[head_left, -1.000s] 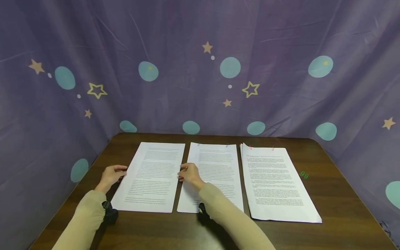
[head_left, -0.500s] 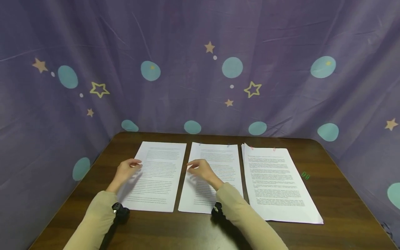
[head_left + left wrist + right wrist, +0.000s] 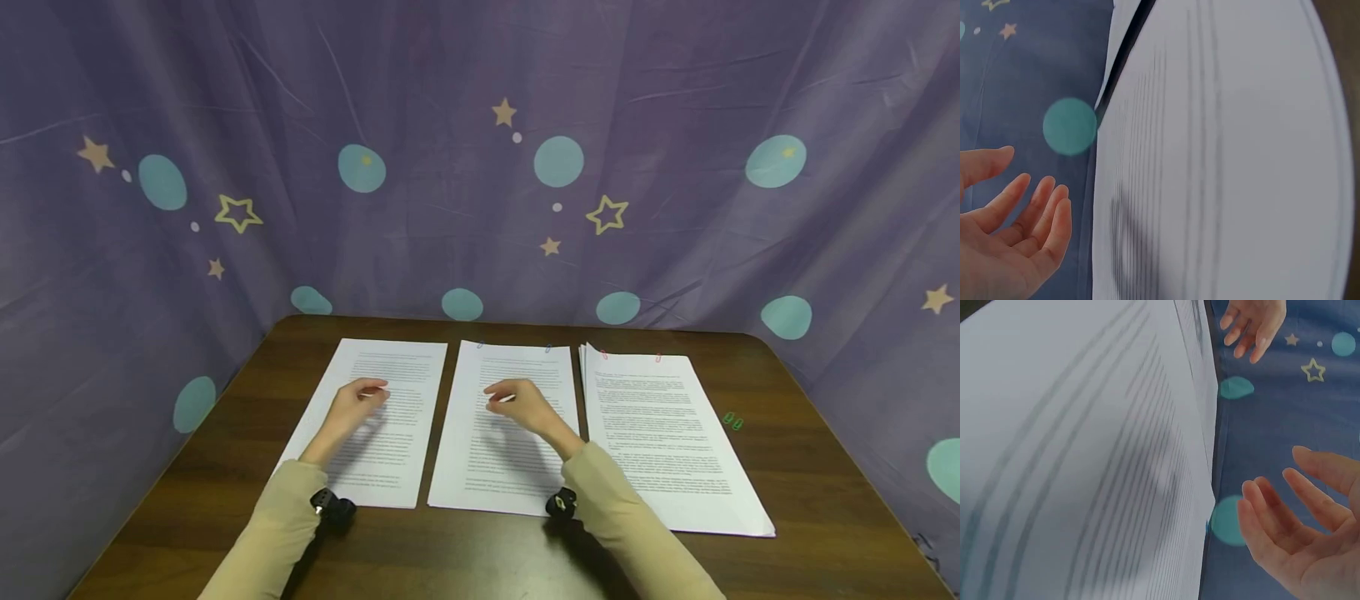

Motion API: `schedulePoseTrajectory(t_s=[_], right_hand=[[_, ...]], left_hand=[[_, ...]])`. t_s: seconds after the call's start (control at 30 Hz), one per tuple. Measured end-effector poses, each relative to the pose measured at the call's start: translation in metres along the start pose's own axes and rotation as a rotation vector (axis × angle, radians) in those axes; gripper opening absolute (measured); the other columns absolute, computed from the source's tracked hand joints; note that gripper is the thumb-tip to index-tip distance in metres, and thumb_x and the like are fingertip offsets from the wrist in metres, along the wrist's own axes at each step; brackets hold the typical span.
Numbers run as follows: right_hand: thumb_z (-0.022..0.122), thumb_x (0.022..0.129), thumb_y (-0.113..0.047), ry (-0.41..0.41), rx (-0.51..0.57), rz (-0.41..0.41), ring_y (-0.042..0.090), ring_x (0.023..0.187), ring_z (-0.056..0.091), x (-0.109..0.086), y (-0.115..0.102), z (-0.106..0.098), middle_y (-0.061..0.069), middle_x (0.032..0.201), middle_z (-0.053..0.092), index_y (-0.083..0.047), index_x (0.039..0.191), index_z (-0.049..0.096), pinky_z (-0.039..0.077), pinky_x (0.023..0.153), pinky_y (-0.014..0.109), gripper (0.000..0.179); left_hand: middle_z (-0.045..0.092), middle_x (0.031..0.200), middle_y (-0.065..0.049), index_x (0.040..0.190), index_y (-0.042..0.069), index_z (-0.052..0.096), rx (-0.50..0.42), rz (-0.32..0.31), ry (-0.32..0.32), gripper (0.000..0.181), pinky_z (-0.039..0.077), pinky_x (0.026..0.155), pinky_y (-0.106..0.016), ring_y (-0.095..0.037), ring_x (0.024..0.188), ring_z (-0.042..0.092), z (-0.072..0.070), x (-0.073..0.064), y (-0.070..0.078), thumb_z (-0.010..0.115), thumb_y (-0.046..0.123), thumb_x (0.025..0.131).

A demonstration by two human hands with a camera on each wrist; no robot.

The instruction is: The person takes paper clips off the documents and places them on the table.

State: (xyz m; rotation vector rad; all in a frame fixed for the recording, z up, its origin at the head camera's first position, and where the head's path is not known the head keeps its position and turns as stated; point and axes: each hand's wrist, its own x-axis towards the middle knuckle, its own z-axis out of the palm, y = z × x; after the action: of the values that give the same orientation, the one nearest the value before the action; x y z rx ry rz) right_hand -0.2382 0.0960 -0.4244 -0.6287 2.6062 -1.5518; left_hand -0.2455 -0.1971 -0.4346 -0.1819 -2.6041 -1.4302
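Observation:
Over the left stack of printed paper (image 3: 397, 450) hovers my left hand (image 3: 352, 410), its fingers loosely bent with nothing between them. My right hand (image 3: 525, 404) hangs above the middle stack of paper (image 3: 480, 475), equally relaxed, thumb and fingertips apart. Both hands cast shadows on the pages. In the left wrist view the left hand (image 3: 1019, 240) shows spread fingers beside the page. The right wrist view has the right hand (image 3: 1304, 531) in the same pose. Two blue paper clips (image 3: 547, 349) sit on the top edge of the middle stack.
A third paper stack (image 3: 660, 442) lies on the right, with two red paper clips (image 3: 658, 358) on its top edge. Two green paper clips (image 3: 732, 422) lie loose on the brown table (image 3: 810, 500) beside it. A patterned curtain (image 3: 450, 233) hangs behind.
The left hand has left the left stack's outer edge and moved right over its page. The right hand has let go of that stack's right edge and moved right, above the middle stack.

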Motion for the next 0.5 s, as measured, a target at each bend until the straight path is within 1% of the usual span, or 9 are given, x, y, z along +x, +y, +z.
schedulePoseTrajectory(t_s=[0.2,0.4,0.43,0.47,0.5], right_hand=[[0.061,0.081,-0.005,0.054,0.021,0.054,0.029,0.084,0.060,-0.014,0.014,-0.021,0.022,0.104,0.059,0.003,0.107,0.061,0.051,0.069,0.032,0.027],[0.061,0.081,-0.006,0.090,0.018,0.110,0.031,0.091,0.058,-0.025,0.022,-0.035,0.025,0.110,0.055,0.002,0.113,0.057,0.051,0.071,0.033,0.033],[0.061,0.081,-0.007,0.098,0.018,0.113,0.032,0.093,0.057,-0.027,0.023,-0.037,0.025,0.110,0.055,0.002,0.114,0.056,0.051,0.072,0.034,0.035],[0.061,0.081,-0.005,0.100,0.025,0.120,0.035,0.095,0.056,-0.031,0.019,-0.040,0.026,0.111,0.054,0.004,0.115,0.054,0.050,0.074,0.036,0.036],[0.060,0.081,-0.005,0.103,0.024,0.124,0.038,0.097,0.054,-0.035,0.015,-0.043,0.027,0.112,0.052,0.006,0.116,0.053,0.050,0.075,0.037,0.037]], left_hand=[[0.060,0.092,-0.025,0.107,-0.014,0.053,-0.105,0.020,-0.035,0.029,0.052,0.064,-0.040,-0.033,0.078,0.059,0.019,-0.001,0.010,0.055,0.002,0.083],[0.059,0.094,-0.025,0.110,-0.013,0.052,-0.147,-0.001,-0.052,0.031,0.051,0.066,-0.041,-0.034,0.081,0.059,0.036,-0.001,0.023,0.056,0.002,0.083],[0.059,0.095,-0.026,0.110,-0.013,0.051,-0.155,-0.011,-0.057,0.031,0.051,0.067,-0.042,-0.035,0.082,0.059,0.038,-0.002,0.028,0.056,0.001,0.083],[0.058,0.096,-0.027,0.110,-0.014,0.051,-0.160,-0.013,-0.063,0.031,0.051,0.067,-0.043,-0.036,0.082,0.058,0.041,-0.004,0.034,0.056,0.000,0.083],[0.058,0.097,-0.027,0.110,-0.013,0.051,-0.162,-0.016,-0.066,0.031,0.051,0.067,-0.043,-0.035,0.082,0.059,0.044,-0.004,0.035,0.056,0.001,0.083]])
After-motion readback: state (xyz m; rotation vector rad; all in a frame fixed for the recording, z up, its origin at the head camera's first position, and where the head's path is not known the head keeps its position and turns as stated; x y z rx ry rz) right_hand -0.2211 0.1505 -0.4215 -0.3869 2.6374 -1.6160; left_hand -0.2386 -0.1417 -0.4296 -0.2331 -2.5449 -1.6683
